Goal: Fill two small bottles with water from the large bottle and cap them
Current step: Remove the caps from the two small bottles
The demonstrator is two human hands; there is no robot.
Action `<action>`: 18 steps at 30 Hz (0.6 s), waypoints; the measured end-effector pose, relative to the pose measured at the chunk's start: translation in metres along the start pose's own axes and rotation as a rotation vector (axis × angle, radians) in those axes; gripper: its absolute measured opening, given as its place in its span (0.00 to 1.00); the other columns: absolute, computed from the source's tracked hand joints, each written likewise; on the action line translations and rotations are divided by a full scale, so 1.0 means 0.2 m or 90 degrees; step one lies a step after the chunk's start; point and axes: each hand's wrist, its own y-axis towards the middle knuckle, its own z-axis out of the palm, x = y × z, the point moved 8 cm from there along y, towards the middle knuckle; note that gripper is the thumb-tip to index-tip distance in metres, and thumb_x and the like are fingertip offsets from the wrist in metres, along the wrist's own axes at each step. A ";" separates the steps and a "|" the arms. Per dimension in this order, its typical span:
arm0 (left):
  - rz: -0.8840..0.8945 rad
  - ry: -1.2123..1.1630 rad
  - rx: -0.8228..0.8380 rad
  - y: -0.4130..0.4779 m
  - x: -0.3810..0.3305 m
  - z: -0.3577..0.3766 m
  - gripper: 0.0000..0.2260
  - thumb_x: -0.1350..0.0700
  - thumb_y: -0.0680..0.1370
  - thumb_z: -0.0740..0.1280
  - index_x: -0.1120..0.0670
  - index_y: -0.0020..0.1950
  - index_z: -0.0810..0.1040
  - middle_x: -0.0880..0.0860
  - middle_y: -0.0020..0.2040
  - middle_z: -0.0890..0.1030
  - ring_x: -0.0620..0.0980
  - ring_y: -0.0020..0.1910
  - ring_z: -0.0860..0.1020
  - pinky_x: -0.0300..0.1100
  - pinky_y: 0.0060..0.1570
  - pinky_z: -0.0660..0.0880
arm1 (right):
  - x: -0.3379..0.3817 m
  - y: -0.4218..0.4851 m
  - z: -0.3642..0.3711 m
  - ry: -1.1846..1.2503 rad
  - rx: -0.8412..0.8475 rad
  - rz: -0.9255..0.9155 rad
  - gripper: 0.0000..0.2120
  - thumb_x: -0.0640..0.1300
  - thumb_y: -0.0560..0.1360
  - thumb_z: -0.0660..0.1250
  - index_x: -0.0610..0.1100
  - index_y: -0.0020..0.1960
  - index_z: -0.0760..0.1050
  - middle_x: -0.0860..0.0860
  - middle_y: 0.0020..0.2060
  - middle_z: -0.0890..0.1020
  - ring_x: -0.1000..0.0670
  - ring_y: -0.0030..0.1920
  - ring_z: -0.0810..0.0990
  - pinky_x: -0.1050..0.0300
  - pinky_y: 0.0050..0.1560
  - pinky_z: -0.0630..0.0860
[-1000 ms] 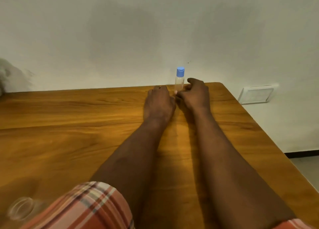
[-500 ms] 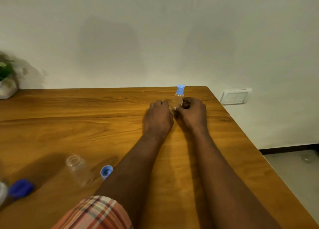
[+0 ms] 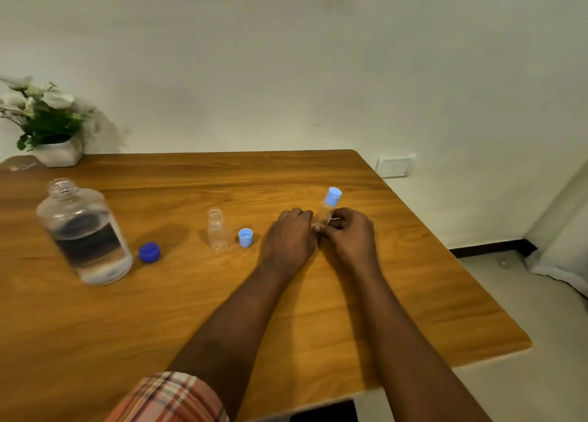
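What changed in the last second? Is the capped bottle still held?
Mostly the view swung left, bringing the large bottle, open small bottle, light blue cap and dark blue cap into full view. The right hand still grips the capped small bottle low down, left hand beside it. Nothing released. Whether they drew back is unclear.

Small bottle (image 3: pixel 217 230) and light-blue cap (image 3: pixel 245 237) just beside left hand (image 3: pixel 288 241); bare tabletop (image 3: pixel 127 326) nearer.

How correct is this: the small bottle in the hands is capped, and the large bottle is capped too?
Not the large bottle: the head view shows it open, its cap lying beside it. The held small bottle is capped, as said.
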 end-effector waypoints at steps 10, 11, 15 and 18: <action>-0.004 -0.071 -0.032 -0.47 0.08 -0.22 0.05 0.54 0.76 0.65 0.55 0.46 0.75 0.54 0.45 0.78 0.54 0.47 0.76 0.47 0.40 0.69 | 0.15 -0.40 0.12 0.044 0.080 -0.031 0.09 0.42 0.64 0.79 0.47 0.35 0.78 0.48 0.32 0.85 0.50 0.34 0.85 0.51 0.41 0.79; -0.012 -0.076 -0.036 -0.51 0.11 -0.25 0.06 0.52 0.75 0.67 0.54 0.44 0.75 0.53 0.43 0.78 0.53 0.45 0.76 0.46 0.38 0.68 | 0.16 -0.43 0.15 0.070 0.104 -0.029 0.08 0.41 0.65 0.78 0.46 0.36 0.79 0.46 0.32 0.85 0.48 0.35 0.85 0.49 0.42 0.80; -0.050 -0.096 -0.089 -0.62 0.24 -0.37 0.08 0.52 0.74 0.70 0.53 0.51 0.80 0.53 0.47 0.82 0.53 0.48 0.79 0.46 0.42 0.73 | 0.24 -0.52 0.24 0.147 0.191 -0.049 0.08 0.42 0.69 0.76 0.38 0.43 0.83 0.46 0.37 0.86 0.50 0.40 0.86 0.55 0.46 0.81; -0.048 -0.087 -0.093 -0.66 0.30 -0.43 0.17 0.53 0.75 0.69 0.52 0.64 0.77 0.51 0.56 0.80 0.51 0.55 0.77 0.43 0.51 0.72 | 0.30 -0.55 0.23 0.167 0.171 -0.082 0.12 0.49 0.75 0.70 0.40 0.43 0.84 0.48 0.38 0.86 0.56 0.40 0.84 0.63 0.43 0.77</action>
